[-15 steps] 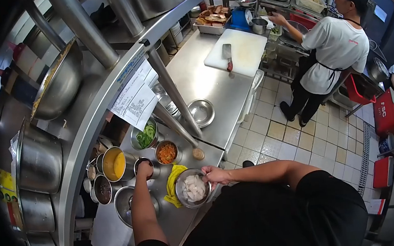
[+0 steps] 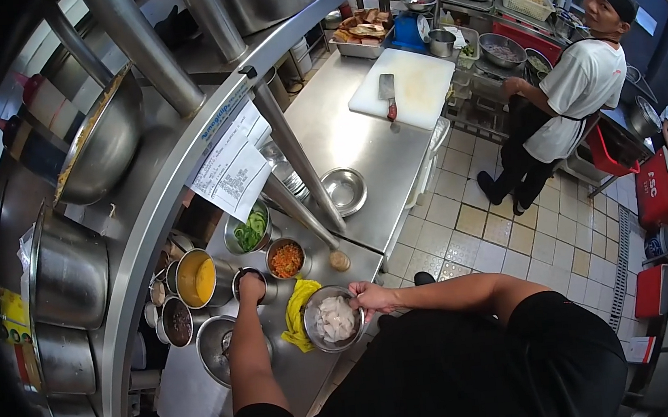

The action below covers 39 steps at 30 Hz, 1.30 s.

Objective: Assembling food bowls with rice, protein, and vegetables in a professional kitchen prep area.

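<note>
My right hand (image 2: 372, 296) grips the right rim of a steel bowl (image 2: 311, 334) holding pale white raw pieces, which rests on the steel counter (image 2: 360, 145) close to my body. My left hand (image 2: 251, 287) reaches forward over a small round steel cup (image 2: 268, 291), fingers bunched at its mouth. What the fingers hold is hidden. A yellow cloth (image 2: 298, 312) lies between my two arms, touching the bowl's left side.
Around the cup stand a pot of yellow sauce (image 2: 199, 278), a bowl of green slices (image 2: 251, 232), a cup of orange-red mix (image 2: 285, 258) and a dark sauce pot (image 2: 176, 321). Farther off are an empty steel bowl (image 2: 346, 189), a white board with cleaver (image 2: 404, 87) and a co-worker (image 2: 574, 94). Slanted shelf posts (image 2: 296, 155) cross overhead.
My hands stay on the bowl and at the small cup. The co-worker at the far right has drawn an arm back from the counter and turned round.
</note>
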Each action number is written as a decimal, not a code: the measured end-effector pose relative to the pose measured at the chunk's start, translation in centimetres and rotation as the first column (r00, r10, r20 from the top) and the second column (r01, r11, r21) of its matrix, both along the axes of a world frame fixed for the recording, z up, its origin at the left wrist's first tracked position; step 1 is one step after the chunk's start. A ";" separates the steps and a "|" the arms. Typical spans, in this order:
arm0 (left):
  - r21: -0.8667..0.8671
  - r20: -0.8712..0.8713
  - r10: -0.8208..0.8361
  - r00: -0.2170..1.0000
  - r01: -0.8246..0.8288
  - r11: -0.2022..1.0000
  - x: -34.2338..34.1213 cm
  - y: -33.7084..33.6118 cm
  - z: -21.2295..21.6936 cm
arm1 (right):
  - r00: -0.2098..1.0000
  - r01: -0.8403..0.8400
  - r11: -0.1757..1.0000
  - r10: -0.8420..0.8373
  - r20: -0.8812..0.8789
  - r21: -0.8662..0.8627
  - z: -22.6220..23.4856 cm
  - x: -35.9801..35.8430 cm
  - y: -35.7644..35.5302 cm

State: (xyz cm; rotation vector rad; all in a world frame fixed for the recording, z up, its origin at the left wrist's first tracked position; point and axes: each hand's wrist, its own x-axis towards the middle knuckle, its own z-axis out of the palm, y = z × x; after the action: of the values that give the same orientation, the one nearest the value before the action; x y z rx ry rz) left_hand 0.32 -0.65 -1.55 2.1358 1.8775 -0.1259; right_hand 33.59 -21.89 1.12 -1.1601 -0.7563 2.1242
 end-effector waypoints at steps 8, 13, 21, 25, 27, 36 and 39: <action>-0.394 0.099 0.272 0.957 -0.213 0.894 -1.2 1.3 -1.3 | 1.000 -0.010 1.000 0.010 0.016 -0.004 -0.5 0.1 0.1; -0.236 -0.317 -0.460 0.829 0.401 0.885 -2.4 2.0 -4.1 | 1.000 0.009 1.000 -0.009 -0.010 -0.010 -1.0 0.1 0.3; -0.208 -0.329 -0.509 0.796 0.464 0.861 -3.2 1.3 -2.8 | 1.000 0.003 0.999 -0.004 -0.028 -0.038 -1.1 -0.2 0.8; -0.106 -0.032 -0.237 0.971 0.233 0.967 -5.0 1.1 -2.1 | 0.999 0.013 1.000 -0.014 -0.048 -0.016 -1.1 -0.9 1.1; -0.080 0.149 -0.181 0.972 0.194 0.978 -5.8 0.6 -1.7 | 0.996 0.011 0.999 -0.014 -0.090 -0.031 -1.2 -1.4 1.3; -0.469 0.822 0.479 0.308 -0.111 0.876 -2.5 -5.0 10.5 | 0.996 0.020 0.999 -0.022 -0.087 -0.027 -0.1 -3.0 3.5; -0.403 0.846 0.379 0.374 -0.013 0.915 1.6 -8.3 13.5 | 0.994 0.030 0.999 -0.032 -0.108 -0.016 1.1 -3.5 4.1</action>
State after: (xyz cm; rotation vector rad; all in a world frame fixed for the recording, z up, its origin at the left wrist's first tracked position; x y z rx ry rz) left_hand 1.89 -9.00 11.92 1.2100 1.2299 0.6442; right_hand 30.13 -17.81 2.18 -1.0481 -0.6703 2.1510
